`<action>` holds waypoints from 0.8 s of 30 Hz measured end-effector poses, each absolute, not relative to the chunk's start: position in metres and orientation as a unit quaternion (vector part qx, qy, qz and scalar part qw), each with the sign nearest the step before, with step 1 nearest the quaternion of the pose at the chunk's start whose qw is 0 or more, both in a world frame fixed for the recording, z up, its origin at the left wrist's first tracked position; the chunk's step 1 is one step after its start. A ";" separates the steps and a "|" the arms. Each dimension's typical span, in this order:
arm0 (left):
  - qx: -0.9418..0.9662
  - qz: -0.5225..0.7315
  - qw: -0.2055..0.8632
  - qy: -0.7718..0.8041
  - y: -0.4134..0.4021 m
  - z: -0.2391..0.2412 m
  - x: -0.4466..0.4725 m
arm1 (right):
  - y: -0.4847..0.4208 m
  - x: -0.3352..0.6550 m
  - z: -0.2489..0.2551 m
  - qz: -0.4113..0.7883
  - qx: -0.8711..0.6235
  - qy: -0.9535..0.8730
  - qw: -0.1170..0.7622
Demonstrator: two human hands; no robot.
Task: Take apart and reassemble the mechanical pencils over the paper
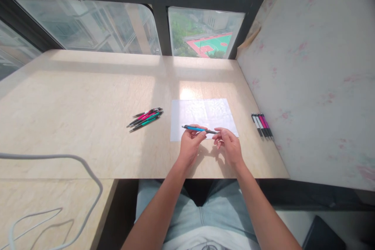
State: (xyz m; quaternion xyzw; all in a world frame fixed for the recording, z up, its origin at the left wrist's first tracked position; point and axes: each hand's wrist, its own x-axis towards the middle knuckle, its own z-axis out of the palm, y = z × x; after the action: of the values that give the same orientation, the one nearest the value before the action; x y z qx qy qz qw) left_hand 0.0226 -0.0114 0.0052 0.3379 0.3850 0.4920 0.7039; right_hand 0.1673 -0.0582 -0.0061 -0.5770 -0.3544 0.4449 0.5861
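Observation:
A blue pen with a black grip (pixel 195 128) lies nearly level between my two hands, above the near part of a white sheet of paper (pixel 205 109). My left hand (pixel 191 142) pinches its barrel between thumb and fingers. At the black tip end, my right hand (pixel 228 142) has its thumb and forefinger closed on the pen, with the other fingers curled below. To the left of the paper sits a loose pile of pens (pixel 145 119), pink, green and black. Over on the right, several white and magenta pens (pixel 262 126) lie side by side in a row.
A patterned wall panel (pixel 316 93) borders the table (pixel 88 113) on the right, near the row of pens. Dark window frames (pixel 164 27) rise behind the table. A grey cable (pixel 90 172) loops across the lower left, over a lower surface.

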 end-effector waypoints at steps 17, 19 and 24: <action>0.372 0.465 0.702 0.391 -0.012 -0.007 0.023 | -0.054 0.163 -0.019 0.450 -0.556 -0.244 0.655; 0.371 0.473 0.692 0.400 -0.012 -0.008 0.023 | -0.054 0.163 -0.019 0.452 -0.558 -0.248 0.650; 0.363 0.479 0.682 0.417 -0.012 -0.007 0.023 | -0.057 0.162 -0.018 0.447 -0.558 -0.271 0.644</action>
State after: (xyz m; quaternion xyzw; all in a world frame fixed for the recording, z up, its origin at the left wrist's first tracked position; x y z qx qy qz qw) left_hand 0.0233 -0.0117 -0.0072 0.3627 0.4168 0.4786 0.6824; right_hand 0.1616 -0.0570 -0.0179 -0.5584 -0.2713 0.4474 0.6437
